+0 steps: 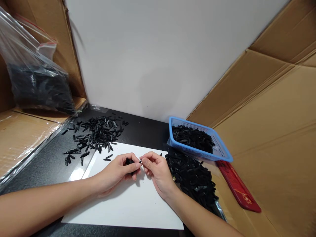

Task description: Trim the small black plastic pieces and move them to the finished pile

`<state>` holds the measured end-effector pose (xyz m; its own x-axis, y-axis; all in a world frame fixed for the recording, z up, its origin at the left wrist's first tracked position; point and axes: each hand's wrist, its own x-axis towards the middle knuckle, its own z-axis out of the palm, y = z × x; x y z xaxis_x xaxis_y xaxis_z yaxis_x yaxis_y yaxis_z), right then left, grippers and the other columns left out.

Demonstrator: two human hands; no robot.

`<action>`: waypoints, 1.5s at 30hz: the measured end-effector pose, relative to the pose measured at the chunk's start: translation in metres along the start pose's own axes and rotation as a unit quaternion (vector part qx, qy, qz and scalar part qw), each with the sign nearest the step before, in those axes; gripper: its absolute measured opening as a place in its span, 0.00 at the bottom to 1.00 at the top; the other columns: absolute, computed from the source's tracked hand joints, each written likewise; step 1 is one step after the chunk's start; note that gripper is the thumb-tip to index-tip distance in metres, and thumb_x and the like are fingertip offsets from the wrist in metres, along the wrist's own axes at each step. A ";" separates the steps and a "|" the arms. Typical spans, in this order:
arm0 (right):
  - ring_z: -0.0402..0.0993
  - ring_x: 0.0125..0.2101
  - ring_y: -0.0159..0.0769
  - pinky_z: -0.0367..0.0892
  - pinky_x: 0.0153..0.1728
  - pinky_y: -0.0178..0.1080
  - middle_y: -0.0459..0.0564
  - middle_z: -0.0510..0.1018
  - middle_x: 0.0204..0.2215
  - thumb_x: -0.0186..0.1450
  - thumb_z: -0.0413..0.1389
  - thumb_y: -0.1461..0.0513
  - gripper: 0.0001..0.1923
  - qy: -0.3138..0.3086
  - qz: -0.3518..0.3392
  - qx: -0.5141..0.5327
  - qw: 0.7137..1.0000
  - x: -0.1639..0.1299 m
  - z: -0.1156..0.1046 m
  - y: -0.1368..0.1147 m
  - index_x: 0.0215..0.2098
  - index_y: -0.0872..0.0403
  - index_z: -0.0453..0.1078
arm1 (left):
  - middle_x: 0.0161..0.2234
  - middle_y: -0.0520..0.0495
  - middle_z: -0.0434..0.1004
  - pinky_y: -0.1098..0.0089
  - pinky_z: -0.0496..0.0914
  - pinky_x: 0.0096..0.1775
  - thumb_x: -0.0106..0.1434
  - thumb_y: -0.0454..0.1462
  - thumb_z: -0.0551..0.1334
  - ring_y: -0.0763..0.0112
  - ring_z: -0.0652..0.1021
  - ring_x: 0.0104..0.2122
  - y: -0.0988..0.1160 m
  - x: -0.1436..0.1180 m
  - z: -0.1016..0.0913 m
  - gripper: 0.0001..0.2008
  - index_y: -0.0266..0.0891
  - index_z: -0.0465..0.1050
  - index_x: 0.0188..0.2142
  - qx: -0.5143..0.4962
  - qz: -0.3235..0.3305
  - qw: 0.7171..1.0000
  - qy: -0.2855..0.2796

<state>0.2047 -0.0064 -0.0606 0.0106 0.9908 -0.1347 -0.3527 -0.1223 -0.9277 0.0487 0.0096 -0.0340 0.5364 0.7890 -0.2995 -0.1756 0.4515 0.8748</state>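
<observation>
Over a white sheet, my left hand is closed around some small black elongated pieces, partly hidden by its fingers. The fingertips of my right hand are pinched together and meet the left thumb and finger at the tip of one black piece. What kind of pieces these are I cannot tell. To the left lies a scattered group of black pieces, a few of them on the sheet's upper left corner. Right of my right hand, a denser heap of black pieces spreads beside the sheet.
A blue plastic basket of black pieces stands behind the right heap. Near it lies a red flat object with gold marks. A clear zip bag of dark contents rests on cardboard at left. Cardboard walls the right side.
</observation>
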 end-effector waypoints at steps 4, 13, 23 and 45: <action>0.57 0.18 0.27 0.52 0.19 0.32 0.42 0.68 0.15 0.50 0.68 0.56 0.11 0.000 0.008 0.016 1.000 0.001 0.000 -0.003 0.27 0.54 0.78 | 0.28 0.51 0.74 0.70 0.62 0.34 0.54 0.33 0.66 0.72 0.71 0.28 0.001 -0.001 -0.001 0.07 0.38 0.74 0.35 -0.034 -0.001 0.999 0.018; 0.57 0.18 0.26 0.52 0.20 0.31 0.41 0.67 0.15 0.49 0.69 0.57 0.12 -0.010 0.014 0.050 0.999 0.003 -0.002 -0.002 0.28 0.55 0.79 | 0.26 0.54 0.72 0.71 0.61 0.33 0.51 0.35 0.70 0.73 0.69 0.29 -0.003 0.003 -0.005 0.14 0.40 0.74 0.38 0.003 0.033 0.998 0.046; 0.53 0.16 0.25 0.44 0.14 0.28 0.42 0.67 0.19 0.58 0.60 0.55 0.11 -0.041 0.031 0.060 0.997 0.000 0.002 -0.007 0.27 0.54 0.69 | 0.30 0.53 0.74 0.72 0.61 0.32 0.52 0.38 0.70 0.74 0.69 0.27 -0.002 0.003 -0.005 0.12 0.39 0.77 0.36 0.026 0.059 0.997 0.048; 0.44 0.14 0.21 0.36 0.14 0.31 0.42 0.68 0.16 0.51 0.68 0.55 0.14 -0.036 0.025 0.024 0.999 0.005 -0.001 -0.005 0.27 0.56 0.74 | 0.27 0.52 0.73 0.71 0.62 0.32 0.56 0.39 0.68 0.73 0.70 0.27 -0.002 0.003 -0.003 0.10 0.40 0.74 0.37 -0.012 0.037 0.997 0.063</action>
<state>0.2076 -0.0011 -0.0573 -0.0755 0.9853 -0.1535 -0.3964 -0.1710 -0.9020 0.0478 0.0124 -0.0378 0.4130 0.8659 -0.2822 -0.2316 0.3996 0.8870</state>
